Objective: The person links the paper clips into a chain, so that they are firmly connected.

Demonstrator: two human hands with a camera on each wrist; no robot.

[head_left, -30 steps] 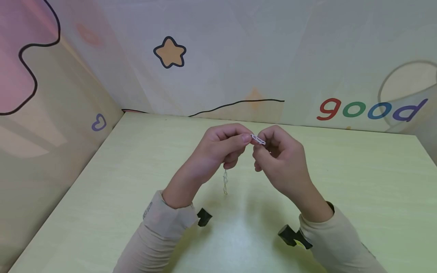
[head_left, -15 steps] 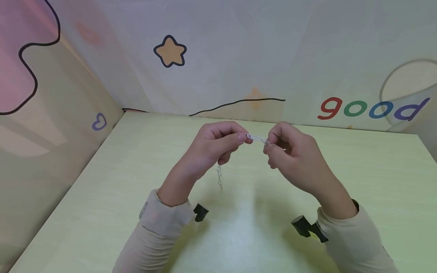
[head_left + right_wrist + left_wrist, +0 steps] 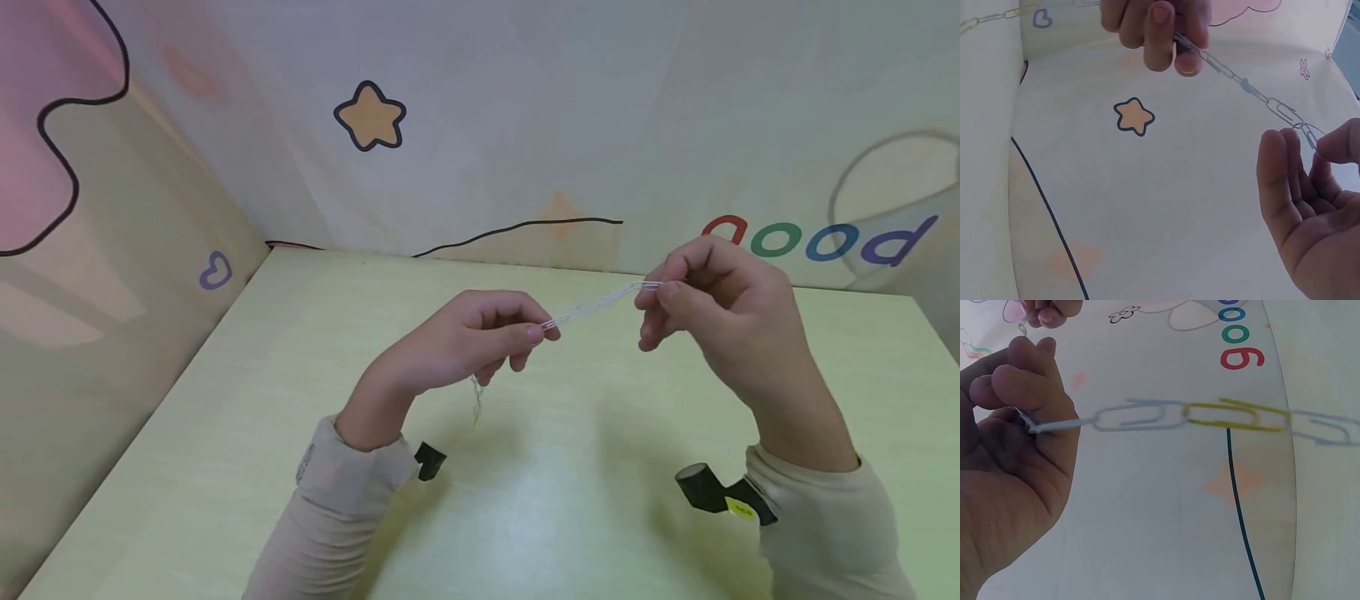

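A chain of linked paperclips [image 3: 596, 308] stretches between my two hands above the table. My left hand [image 3: 480, 337] pinches it between thumb and forefinger. Out of the bottom of that hand hangs the rest of the paperclip chain, where the left wrist view shows a yellow clip [image 3: 1235, 417] between pale ones. Higher and to the right, my right hand [image 3: 731, 321] pinches the last clip [image 3: 1310, 134] at the chain's other end. The stretch between the hands slopes up to the right and looks nearly taut. Links inside the left hand are hidden.
A pale yellow-green table [image 3: 562, 517] lies below both hands. Behind it stands a printed backdrop [image 3: 487, 125] with a star and the word "good". Black wrist-worn devices [image 3: 701, 487] stick out beside the sleeves.
My right hand has moved right and up, away from the left, and a longer stretch of paperclip chain now shows between them. The left hand has shifted slightly left and down.
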